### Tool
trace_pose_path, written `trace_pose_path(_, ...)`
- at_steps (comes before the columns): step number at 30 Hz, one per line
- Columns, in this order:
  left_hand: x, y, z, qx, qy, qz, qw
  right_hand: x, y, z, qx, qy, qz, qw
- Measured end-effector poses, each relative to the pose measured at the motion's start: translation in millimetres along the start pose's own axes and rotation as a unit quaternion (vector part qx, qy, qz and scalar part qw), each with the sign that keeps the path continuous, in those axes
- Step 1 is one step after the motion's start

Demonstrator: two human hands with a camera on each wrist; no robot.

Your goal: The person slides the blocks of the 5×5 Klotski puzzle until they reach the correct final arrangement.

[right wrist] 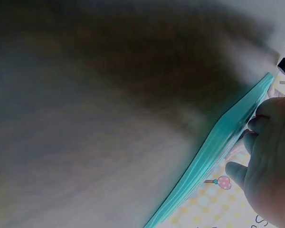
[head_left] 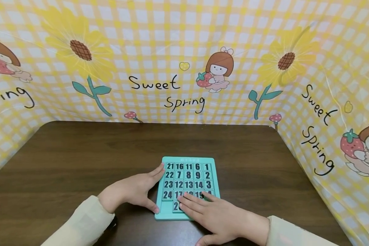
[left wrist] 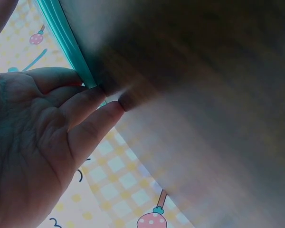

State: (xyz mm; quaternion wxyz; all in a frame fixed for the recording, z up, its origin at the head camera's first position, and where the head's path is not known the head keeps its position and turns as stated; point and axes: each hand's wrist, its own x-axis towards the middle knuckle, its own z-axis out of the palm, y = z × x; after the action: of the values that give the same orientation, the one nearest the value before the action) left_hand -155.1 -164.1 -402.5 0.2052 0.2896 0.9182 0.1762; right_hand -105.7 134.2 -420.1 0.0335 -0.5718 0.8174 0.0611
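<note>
A teal number sliding puzzle (head_left: 216, 176) lies flat on the table. Its rows read 21 16 11 6 1, then 22 7 8 9 2, then 23 12 13 14 3. Below them, tile 24 (head_left: 167, 195) shows fully, with a bare slot under it at the bottom left corner. My left hand (head_left: 138, 189) touches the puzzle's left edge, fingertips high on the side and thumb at the lower corner. Over the lower right tiles lies my right hand (head_left: 216, 215), fingers extended, hiding most of the bottom row. In the right wrist view, the puzzle's teal side (right wrist: 223, 133) runs beside that hand.
The dark brown wooden table (head_left: 110, 147) extends around the puzzle. A yellow checked cloth (head_left: 153, 41) with flowers, cartoon figures and lettering hangs behind the table and along both sides. A small black thing (head_left: 113, 222) shows under the left cuff.
</note>
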Motion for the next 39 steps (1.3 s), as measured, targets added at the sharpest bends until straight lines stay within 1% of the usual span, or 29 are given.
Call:
trace_pose_path(6,-1.5,-0.6,-1.7,-0.003,-0.002,0.012,0.9999,18.7,6.7,-1.7,0.019,0.002,0.011,0.9998)
trace_pose_path(11,-1.1,-1.7,-1.4,-0.004,-0.007,0.01,0.9999,34.0,10.9,-3.5,0.03,-0.001,0.018,0.9994)
trace_pose_path(15,-0.2,-2.2,-1.1,-0.007,-0.008,0.005,0.9999,40.7,12.4,-4.2,0.042,-0.009,0.018,0.9989)
trace_pose_path(20,-0.3,-2.2,-0.8,-0.006,-0.009,0.002,0.9999,43.2,10.9,-5.6,0.035,-0.014,0.016,0.9992)
trace_pose_path(27,-2.7,-2.3,-2.1,-0.005,-0.004,0.013,0.9999,39.8,1.1,-8.6,0.024,-0.029,-0.001,0.9993)
trace_pose_path(34,-3.4,-1.5,-1.6,-0.003,-0.002,0.013,0.9999,34.6,-7.1,-12.0,-0.027,-0.026,-0.025,0.999)
trace_pose_path(36,-2.7,-2.0,-1.4,-0.002,-0.002,0.012,0.9999,34.3,-7.1,-12.7,-0.032,-0.025,-0.024,0.9989)
trace_pose_path(39,-2.5,-2.5,-1.2,-0.003,-0.002,0.011,0.9999,35.8,-2.6,-13.5,-0.017,-0.02,-0.01,0.9996)
